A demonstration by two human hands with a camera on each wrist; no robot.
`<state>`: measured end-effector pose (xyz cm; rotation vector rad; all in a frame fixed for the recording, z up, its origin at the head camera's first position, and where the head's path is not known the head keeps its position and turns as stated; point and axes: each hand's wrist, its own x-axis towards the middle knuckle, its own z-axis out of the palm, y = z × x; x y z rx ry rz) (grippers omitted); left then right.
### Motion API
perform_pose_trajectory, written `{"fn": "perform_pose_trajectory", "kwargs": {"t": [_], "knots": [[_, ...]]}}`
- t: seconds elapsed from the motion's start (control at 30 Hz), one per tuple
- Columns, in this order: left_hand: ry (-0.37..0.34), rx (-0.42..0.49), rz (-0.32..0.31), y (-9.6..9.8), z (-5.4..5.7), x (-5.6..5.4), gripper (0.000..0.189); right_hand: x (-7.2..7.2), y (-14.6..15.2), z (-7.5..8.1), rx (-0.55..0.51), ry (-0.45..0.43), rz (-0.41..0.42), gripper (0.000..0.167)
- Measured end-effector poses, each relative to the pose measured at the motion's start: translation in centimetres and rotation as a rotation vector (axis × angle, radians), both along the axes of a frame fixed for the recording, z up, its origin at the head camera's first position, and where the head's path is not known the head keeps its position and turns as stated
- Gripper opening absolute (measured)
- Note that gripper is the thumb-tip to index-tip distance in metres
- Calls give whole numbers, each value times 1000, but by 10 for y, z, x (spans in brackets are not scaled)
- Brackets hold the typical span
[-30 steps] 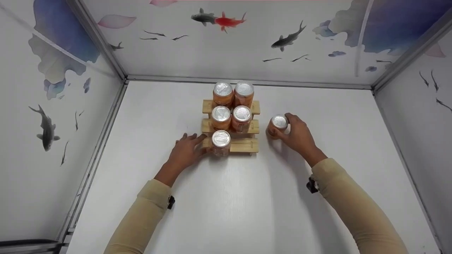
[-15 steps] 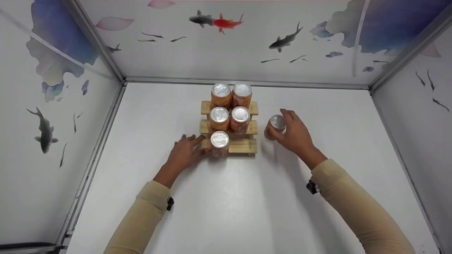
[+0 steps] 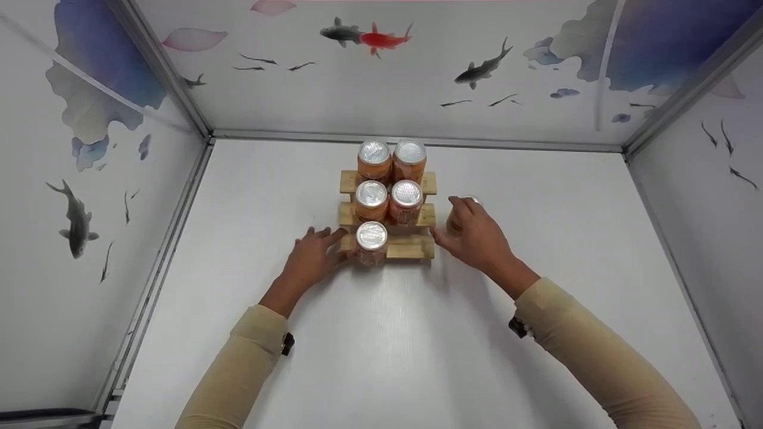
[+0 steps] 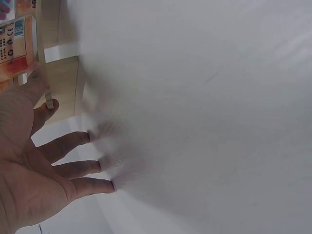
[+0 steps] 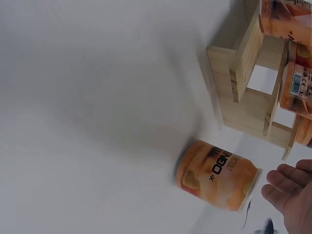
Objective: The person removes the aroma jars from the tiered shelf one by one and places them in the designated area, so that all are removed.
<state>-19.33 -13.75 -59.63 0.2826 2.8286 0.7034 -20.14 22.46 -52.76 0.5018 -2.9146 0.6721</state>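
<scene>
- Fingers of left hand (image 3: pixel 309 257): spread, touching wooden rack (image 3: pixel 411 250).
- Fingers of right hand (image 3: pixel 478 239): together, thumb apart; loose can (image 5: pixel 217 175) just beside fingertips.
- Five cans (image 3: pixel 372 237) on rack, between both hands' fingers.

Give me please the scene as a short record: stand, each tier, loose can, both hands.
Stand: wooden stand, three tiers, on white table
Top tier: back-left can, back-right can
Middle tier: middle-left can, middle-right can
Lowest tier: front can, on the left half
Loose can: orange-labelled can, upright on the table, right of the stand
Left hand: thumb and index finger hold the lowest tier's left end
Right hand: near the stand's right side, holding nothing; contact with stand unclear
</scene>
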Motion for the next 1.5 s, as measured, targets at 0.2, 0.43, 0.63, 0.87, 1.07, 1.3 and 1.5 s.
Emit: {"fn": "perform_pose_trajectory", "kwargs": {"t": [0.2, 0.43, 0.63, 0.87, 1.07, 1.3, 1.5], "knots": [[-6, 4, 8, 0, -2, 0, 64, 9, -13, -4, 8, -14, 36, 75], [-13, -4, 16, 0, -2, 0, 64, 17, -25, -9, -10, -13, 106, 70], [-10, -2, 4, -1, 0, 0, 64, 22, -32, -11, 19, 45, 124, 68], [-20, -4, 9, -1, 1, -1, 64, 27, -45, -10, 16, 75, 187, 65], [-27, 7, 8, 0, 1, 0, 65, 31, -58, -9, 21, 19, 215, 61], [-19, 13, 14, 0, 1, -1, 63, 28, -71, -11, -56, -31, 246, 70], [-32, 20, 30, 1, 1, 0, 65, 28, -81, -13, -71, -53, 256, 80]]}}
